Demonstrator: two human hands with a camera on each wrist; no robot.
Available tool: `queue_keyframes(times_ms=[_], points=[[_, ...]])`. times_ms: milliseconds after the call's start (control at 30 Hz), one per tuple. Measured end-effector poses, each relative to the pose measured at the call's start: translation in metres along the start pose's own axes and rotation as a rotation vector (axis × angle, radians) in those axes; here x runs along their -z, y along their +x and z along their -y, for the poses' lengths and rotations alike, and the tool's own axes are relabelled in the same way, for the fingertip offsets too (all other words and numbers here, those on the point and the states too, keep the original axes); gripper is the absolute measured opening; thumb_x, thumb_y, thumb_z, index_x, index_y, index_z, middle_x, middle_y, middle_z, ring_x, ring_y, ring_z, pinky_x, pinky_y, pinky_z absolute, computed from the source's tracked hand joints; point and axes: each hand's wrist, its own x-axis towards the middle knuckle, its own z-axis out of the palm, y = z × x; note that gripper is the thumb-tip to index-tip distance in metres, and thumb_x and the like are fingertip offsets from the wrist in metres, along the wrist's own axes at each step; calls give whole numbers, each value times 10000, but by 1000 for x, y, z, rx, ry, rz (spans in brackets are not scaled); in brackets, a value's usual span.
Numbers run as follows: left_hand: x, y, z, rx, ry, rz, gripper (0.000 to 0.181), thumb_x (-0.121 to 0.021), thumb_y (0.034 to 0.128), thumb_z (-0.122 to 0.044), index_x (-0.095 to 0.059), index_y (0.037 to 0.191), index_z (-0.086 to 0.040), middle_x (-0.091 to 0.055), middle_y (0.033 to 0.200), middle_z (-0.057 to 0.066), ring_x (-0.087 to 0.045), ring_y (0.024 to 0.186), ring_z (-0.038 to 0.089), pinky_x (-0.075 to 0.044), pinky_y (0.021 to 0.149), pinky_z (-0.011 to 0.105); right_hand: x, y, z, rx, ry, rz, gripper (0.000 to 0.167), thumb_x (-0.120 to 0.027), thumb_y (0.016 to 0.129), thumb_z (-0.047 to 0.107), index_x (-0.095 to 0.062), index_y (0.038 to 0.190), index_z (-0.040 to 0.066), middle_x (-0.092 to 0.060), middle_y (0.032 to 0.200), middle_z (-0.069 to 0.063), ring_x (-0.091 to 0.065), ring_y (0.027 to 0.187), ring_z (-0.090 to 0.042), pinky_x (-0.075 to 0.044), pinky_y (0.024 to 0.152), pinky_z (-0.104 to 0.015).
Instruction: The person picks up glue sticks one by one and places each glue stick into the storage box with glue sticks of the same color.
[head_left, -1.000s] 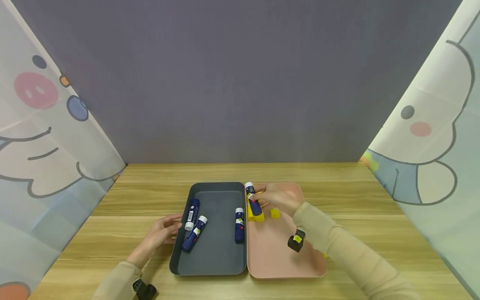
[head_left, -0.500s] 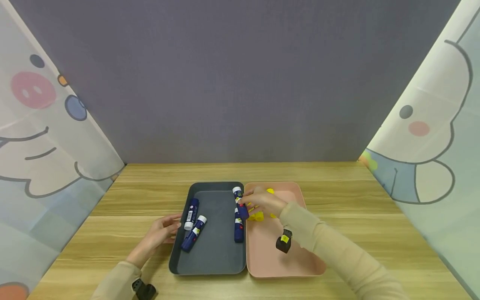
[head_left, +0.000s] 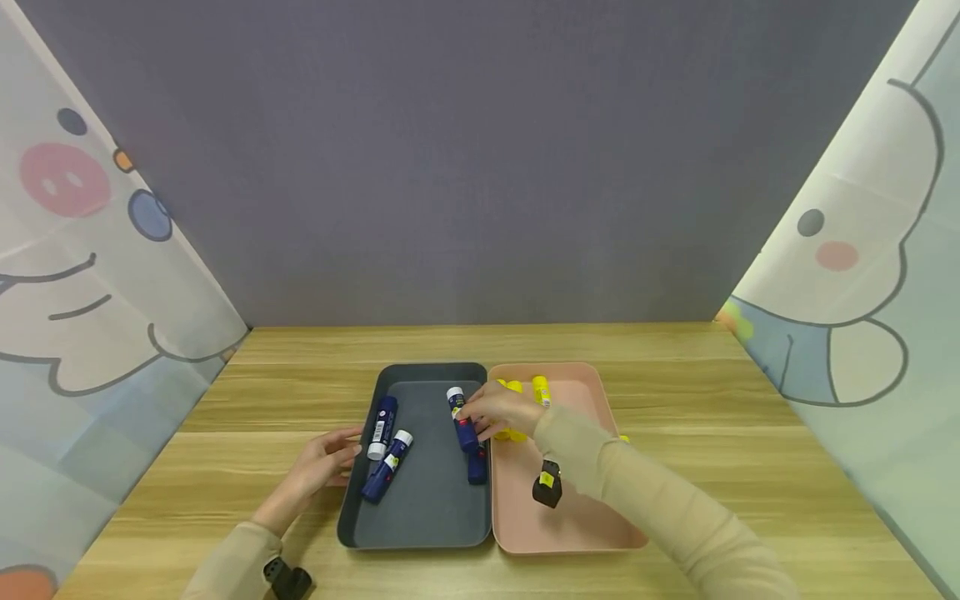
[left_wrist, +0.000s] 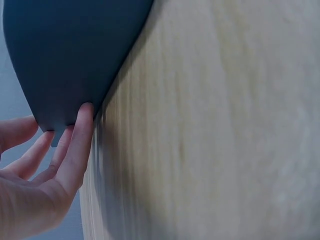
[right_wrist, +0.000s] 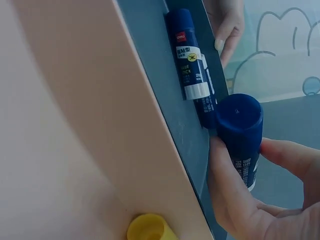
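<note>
My right hand [head_left: 506, 407] pinches a dark blue glue stick [head_left: 461, 421] with a white end, tilted over the right part of the dark grey tray [head_left: 431, 521]. In the right wrist view the held stick's blue end faces the camera between thumb and fingers. Beneath it, partly hidden, another blue glue stick [head_left: 477, 468] lies along the tray's right wall. Two more, one upper glue stick [head_left: 383, 423] and one lower glue stick [head_left: 387, 468], lie at the tray's left. My left hand [head_left: 318, 468] touches the tray's left outer wall with extended fingers, also visible in the left wrist view.
A pink tray [head_left: 525, 529] stands against the grey tray's right side. Several yellow sticks lie in it, one yellow stick [head_left: 541, 389] near the back; my right hand and sleeve [head_left: 660, 492] hide part of them. A wooden table [head_left: 300, 358] is underneath, with a grey panel [head_left: 480, 167] behind.
My right hand has carried the blue glue stick leftward, from above the pink tray across the shared edge to over the grey tray. My left hand stays at the grey tray's side.
</note>
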Motion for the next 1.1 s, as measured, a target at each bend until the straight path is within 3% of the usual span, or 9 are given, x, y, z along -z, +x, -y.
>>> queue_keyframes(times_ms=[567, 900, 1100], points=[[-1, 0, 0, 21, 14, -30, 423, -507, 869, -63, -410, 1251, 89, -573, 1023, 182, -593, 792, 203, -505, 659, 389, -21, 15, -1, -6, -73, 15, 282, -662, 764, 81, -597, 962, -109, -565, 839, -165, -591, 698, -247, -521, 612, -346], [0, 0, 2, 16, 10, -6, 427, -497, 878, -67, -394, 1262, 91, -571, 1030, 187, -592, 806, 206, -504, 668, 394, -27, 16, -3, 10, -129, 7, 221, -663, 756, 62, -615, 902, -97, -568, 769, -141, -592, 642, -235, -521, 589, -341], [1, 0, 2, 1, -13, 18, 452, -496, 879, -66, -357, 1265, 122, -566, 998, 144, -586, 762, 168, -505, 643, 369, -28, 18, -3, -9, -74, 19, 354, -612, 751, -53, -516, 1084, -125, -561, 720, -168, -560, 548, -218, -521, 576, -350]])
